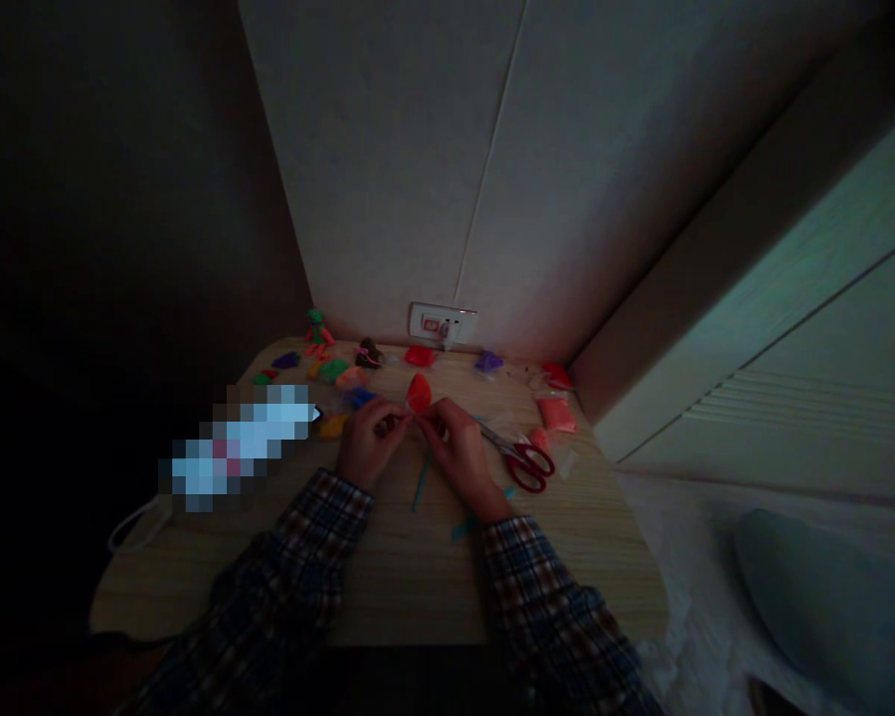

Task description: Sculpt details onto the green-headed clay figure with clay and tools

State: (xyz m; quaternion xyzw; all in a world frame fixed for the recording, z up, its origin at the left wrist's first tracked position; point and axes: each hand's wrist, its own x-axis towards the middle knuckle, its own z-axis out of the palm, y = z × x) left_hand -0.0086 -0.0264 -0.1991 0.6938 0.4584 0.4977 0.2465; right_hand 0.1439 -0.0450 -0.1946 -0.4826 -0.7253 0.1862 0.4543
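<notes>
At the middle of the table, my left hand [374,438] and my right hand [456,449] meet with their fingertips pinched together. Both are closed at the near end of a small plastic packet of red clay [419,394], whose red part points away from me. The scene is dim, so the fine detail between the fingers cannot be made out. Just right of my right hand lie scissors with red handles [529,467], blades toward the hand. Thin blue-green strips [420,485] lie on the table below and beside my hands.
Several coloured clay packets line the back, including a purple one [488,361] and a pink one [558,414]. A small green and orange figure [316,333] stands at the back left. A blurred-out bright device [243,447] with a white cable occupies the left. A wall socket [442,324] sits behind.
</notes>
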